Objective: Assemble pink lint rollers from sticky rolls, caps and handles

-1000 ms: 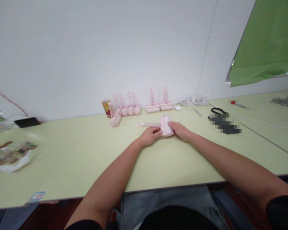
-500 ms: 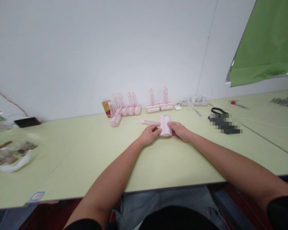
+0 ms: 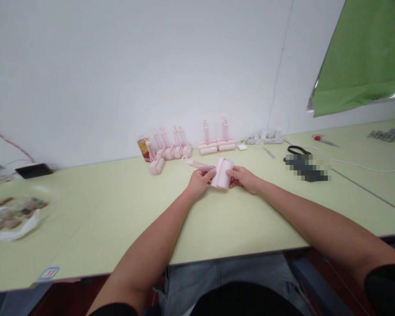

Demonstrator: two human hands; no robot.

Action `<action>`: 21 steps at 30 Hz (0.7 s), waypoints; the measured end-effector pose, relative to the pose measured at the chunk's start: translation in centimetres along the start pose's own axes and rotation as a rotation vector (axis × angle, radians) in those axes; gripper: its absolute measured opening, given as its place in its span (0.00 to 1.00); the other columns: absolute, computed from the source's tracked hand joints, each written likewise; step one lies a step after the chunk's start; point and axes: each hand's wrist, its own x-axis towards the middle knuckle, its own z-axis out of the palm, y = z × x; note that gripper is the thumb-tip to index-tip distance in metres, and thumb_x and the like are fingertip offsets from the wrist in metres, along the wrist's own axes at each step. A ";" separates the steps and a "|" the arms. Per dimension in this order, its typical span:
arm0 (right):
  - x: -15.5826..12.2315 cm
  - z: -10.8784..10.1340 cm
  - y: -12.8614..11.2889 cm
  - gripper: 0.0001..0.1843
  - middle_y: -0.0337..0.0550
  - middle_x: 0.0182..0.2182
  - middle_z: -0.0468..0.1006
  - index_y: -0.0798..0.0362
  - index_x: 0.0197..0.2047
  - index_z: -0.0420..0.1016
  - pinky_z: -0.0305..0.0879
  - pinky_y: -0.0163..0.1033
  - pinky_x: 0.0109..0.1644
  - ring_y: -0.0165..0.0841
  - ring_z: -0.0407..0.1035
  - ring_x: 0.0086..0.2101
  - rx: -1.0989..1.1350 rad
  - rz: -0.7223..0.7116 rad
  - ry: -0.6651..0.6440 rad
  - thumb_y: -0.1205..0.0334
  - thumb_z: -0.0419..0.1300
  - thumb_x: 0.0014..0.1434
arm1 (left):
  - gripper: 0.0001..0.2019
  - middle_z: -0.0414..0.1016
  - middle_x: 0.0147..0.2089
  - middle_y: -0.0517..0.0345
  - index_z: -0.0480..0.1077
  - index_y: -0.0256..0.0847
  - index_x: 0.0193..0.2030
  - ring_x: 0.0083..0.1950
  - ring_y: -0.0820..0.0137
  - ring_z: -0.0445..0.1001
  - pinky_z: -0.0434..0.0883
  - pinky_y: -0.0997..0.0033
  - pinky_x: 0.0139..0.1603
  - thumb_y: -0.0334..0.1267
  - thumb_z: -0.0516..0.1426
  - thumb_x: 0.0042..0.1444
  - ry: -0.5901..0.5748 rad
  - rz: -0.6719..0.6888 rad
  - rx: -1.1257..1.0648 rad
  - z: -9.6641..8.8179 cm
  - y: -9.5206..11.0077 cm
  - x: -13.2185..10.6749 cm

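Observation:
A pale pink lint roller (image 3: 223,174) with a wide head is held between both hands, just above the table. Its handle, ending in a loop, points left and slightly away from me. My left hand (image 3: 200,181) is closed on the roller where handle and head meet, thumb on top. At the head's right side, my right hand (image 3: 245,179) grips with the thumb on the face and the fingers partly hidden beneath. Beyond the hands, several similar pink lint rollers (image 3: 177,152) stand with handles up along the wall, and two more (image 3: 217,145) are to their right.
A yellow and red bottle (image 3: 143,149) stands by the rollers at left. At the back right are a power strip (image 3: 265,140), a white charger (image 3: 242,147) and a black strap (image 3: 299,151). A black device (image 3: 34,170) and cluttered small items (image 3: 13,215) lie left.
The lint roller has tilted, with its handle's loop end raised and its head leaning. My left hand has shifted up onto the joint of handle and head. The view has moved slightly.

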 end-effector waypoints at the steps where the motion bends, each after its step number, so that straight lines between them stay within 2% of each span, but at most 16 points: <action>1: -0.1 0.0 -0.1 0.16 0.46 0.34 0.79 0.55 0.43 0.71 0.75 0.34 0.30 0.30 0.73 0.29 0.007 -0.002 -0.002 0.52 0.65 0.58 | 0.26 0.79 0.40 0.50 0.77 0.32 0.48 0.35 0.68 0.73 0.68 0.72 0.33 0.55 0.61 0.54 0.003 -0.008 -0.007 0.0 0.0 0.0; 12: -0.4 0.4 -0.5 0.19 0.47 0.37 0.79 0.55 0.45 0.72 0.76 0.35 0.32 0.30 0.73 0.31 0.029 0.017 -0.012 0.51 0.67 0.56 | 0.24 0.76 0.36 0.53 0.75 0.32 0.42 0.34 0.71 0.71 0.68 0.72 0.34 0.54 0.64 0.50 0.054 -0.030 -0.134 -0.1 0.0 0.3; 21: -0.4 0.4 -0.5 0.17 0.45 0.34 0.77 0.55 0.42 0.72 0.73 0.33 0.30 0.29 0.72 0.30 0.023 0.021 -0.012 0.51 0.66 0.57 | 0.21 0.75 0.34 0.55 0.74 0.32 0.40 0.33 0.73 0.69 0.66 0.73 0.35 0.52 0.62 0.54 0.120 0.037 -0.046 -0.3 -0.2 0.5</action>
